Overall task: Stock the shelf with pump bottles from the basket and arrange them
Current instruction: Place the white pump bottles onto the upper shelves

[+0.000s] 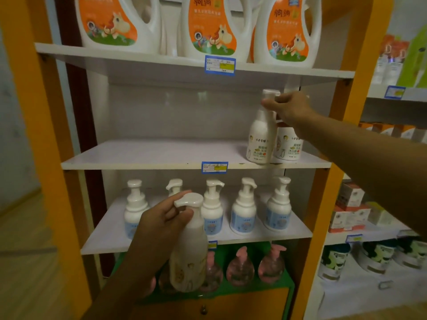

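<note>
Left hand (161,218) grips cream pump bottle (188,257) (white pump); right hand (288,109) pinches another's pump (269,94).

Middle shelf (150,155): two pump bottles stood at right end; the front bottle (260,137) is gripped at its neck by the right hand (288,109). A third pump bottle (189,248) is held by the left hand (161,225) before the lower shelf (265,236).

A shop; blue price tags (219,65) hang on shelf edges (161,166). Identical detergent jugs (211,26) stand in rows.
</note>
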The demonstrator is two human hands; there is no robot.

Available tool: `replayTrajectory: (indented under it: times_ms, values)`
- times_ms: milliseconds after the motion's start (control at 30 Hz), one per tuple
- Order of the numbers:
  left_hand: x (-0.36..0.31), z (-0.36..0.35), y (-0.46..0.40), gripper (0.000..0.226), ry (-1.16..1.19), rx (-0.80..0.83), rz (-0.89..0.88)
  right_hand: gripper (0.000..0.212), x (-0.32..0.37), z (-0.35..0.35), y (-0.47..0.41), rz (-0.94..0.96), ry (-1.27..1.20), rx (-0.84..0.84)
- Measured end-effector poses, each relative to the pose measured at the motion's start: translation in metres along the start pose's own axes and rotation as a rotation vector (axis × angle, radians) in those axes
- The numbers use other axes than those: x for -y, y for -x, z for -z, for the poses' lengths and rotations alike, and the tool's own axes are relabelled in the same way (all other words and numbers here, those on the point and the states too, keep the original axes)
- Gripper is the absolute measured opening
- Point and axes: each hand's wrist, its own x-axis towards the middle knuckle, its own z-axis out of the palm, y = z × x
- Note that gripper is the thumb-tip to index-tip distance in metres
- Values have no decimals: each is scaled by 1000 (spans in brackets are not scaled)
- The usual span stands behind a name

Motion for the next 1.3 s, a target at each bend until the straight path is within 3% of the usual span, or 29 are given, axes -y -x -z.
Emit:
replayTrajectory:
  times_ms: [433, 700, 800, 933, 1300]
  values:
    - [4, -1, -2, 37, -1, 3, -7, 42, -6, -8, -7, -1, 21, 39]
    - [6, 2, 0, 40, 9, -30, -3, 68, -15, -23, 12, 67, 116, 43]
    - [9, 5, -2, 37, -2, -52, 3, 76, -31, -28, 21, 0, 175, 66]
    - [11, 9, -3, 37, -17, -68, 13, 72, -46, -31, 22, -95, 220, 76]
    - [0, 10, -11, 38, 16, -43, 21, 72, -58, -37, 17, -42, 297, 69]
